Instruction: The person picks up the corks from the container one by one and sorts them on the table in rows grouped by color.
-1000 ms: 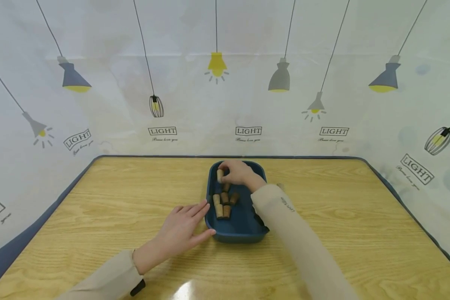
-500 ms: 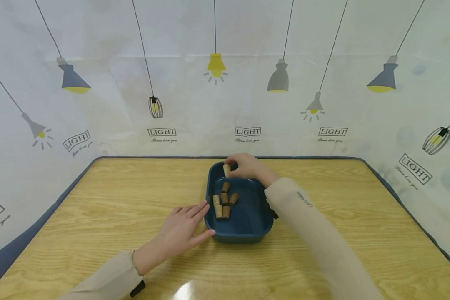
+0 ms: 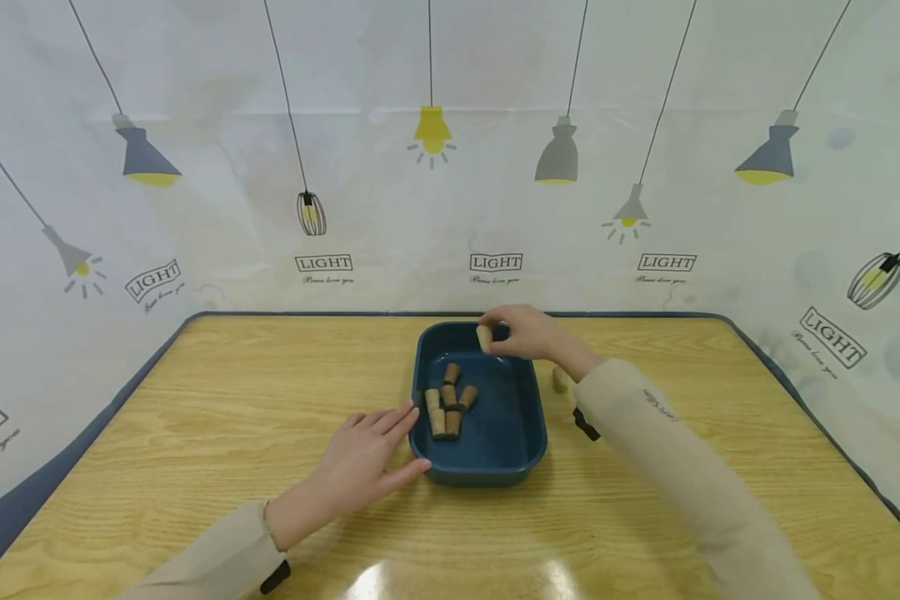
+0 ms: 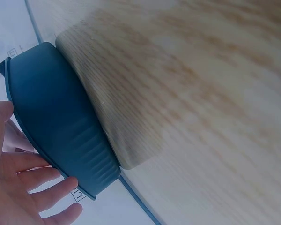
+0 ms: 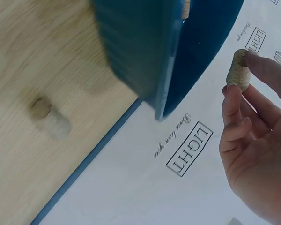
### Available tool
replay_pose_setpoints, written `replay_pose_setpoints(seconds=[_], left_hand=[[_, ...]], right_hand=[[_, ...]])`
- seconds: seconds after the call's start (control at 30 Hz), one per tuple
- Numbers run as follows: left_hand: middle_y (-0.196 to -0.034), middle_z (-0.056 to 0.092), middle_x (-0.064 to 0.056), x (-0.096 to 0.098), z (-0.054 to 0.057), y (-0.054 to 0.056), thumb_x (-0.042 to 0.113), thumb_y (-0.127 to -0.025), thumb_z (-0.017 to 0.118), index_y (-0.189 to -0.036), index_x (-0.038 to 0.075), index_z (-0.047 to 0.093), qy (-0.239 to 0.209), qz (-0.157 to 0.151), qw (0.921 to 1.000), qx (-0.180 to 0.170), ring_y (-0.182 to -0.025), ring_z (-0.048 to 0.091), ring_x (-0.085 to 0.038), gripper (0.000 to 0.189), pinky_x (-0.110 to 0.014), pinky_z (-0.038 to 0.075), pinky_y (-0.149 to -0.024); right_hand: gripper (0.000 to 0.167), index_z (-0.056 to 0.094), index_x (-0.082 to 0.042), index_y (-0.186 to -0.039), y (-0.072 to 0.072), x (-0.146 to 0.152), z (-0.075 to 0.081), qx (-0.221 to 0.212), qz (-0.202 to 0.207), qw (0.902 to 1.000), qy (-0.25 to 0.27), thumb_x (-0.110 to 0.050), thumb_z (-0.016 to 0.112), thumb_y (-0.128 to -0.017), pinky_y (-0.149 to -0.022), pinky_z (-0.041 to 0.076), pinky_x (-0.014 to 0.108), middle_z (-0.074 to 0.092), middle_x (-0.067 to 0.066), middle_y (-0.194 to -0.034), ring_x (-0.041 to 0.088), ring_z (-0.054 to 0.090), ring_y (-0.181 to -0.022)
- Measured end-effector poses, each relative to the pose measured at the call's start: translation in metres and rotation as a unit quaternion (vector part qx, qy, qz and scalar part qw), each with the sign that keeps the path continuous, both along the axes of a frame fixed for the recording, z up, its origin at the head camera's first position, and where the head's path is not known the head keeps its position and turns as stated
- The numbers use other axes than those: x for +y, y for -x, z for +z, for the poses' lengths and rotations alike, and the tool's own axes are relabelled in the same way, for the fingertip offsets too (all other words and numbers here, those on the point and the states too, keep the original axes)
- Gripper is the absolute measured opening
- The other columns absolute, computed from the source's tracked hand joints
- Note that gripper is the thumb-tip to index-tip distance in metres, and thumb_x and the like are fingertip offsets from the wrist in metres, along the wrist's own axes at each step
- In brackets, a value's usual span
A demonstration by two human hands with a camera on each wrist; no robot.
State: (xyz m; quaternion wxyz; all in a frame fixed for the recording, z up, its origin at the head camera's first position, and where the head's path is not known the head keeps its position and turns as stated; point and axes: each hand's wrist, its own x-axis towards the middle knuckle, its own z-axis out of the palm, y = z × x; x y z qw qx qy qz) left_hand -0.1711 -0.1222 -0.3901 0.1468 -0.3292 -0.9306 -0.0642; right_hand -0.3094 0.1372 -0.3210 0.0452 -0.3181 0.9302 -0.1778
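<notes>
Between thumb and fingers, my right hand pinches a light-coloured tapered cork over the far right part of a deep blue tray. The right wrist view shows this speckled cork held at its two ends. Inside the tray, several corks lie grouped toward the left, light ones beside darker brown ones. My left hand touches the tray's near left rim with its fingers spread. From the left wrist view, straight fingers reach along the rim of the tray.
Another cork lies on the wooden table just right of the tray, close to the right forearm; it also appears, blurred, as a cork in the right wrist view. A wall sheet printed with lamps rises behind the table.
My right hand has carried the pinched cork from the tray's far left to its far right. The cork on the table shows again beside the sleeve. My left hand has stayed put.
</notes>
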Motion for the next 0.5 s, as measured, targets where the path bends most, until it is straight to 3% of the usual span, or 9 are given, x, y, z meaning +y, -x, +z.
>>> replay_pose_setpoints(seconds=[0.17,0.3,0.5], left_hand=[[-0.130,0.044,-0.007,0.000,-0.001,0.000,0.059,-0.085,0.039,-0.128,0.007,0.048,0.001,0.001,1.0000,0.005,-0.106,0.050,-0.023,0.069,-0.044,0.038,-0.084],[-0.130,0.043,-0.007,0.000,-0.001,0.001,0.059,-0.085,0.040,-0.128,0.007,0.048,0.002,0.002,1.0000,0.007,-0.106,0.050,-0.024,0.068,-0.044,0.038,-0.084],[-0.131,0.043,-0.007,0.000,0.000,0.000,0.059,-0.085,0.039,-0.129,0.007,0.047,0.001,0.000,1.0000,0.002,-0.107,0.050,-0.023,0.068,-0.043,0.038,-0.085]], right_hand=[[0.045,0.052,-0.001,-0.121,-0.003,0.015,-0.001,0.014,-0.006,0.9998,0.009,-0.021,0.063,-0.082,-0.073,0.044,0.037,0.054,0.013,-0.114,0.023,0.056,-0.087],[0.044,0.053,0.000,-0.119,-0.006,0.028,-0.003,0.027,-0.011,0.9994,0.021,-0.020,0.064,-0.082,-0.064,0.044,0.034,0.055,0.014,-0.112,0.019,0.054,-0.070],[0.044,0.053,0.003,-0.118,-0.005,0.049,-0.012,0.036,-0.015,0.9984,0.041,-0.018,0.065,-0.081,-0.066,0.045,0.036,0.055,0.017,-0.111,0.023,0.056,-0.076]])
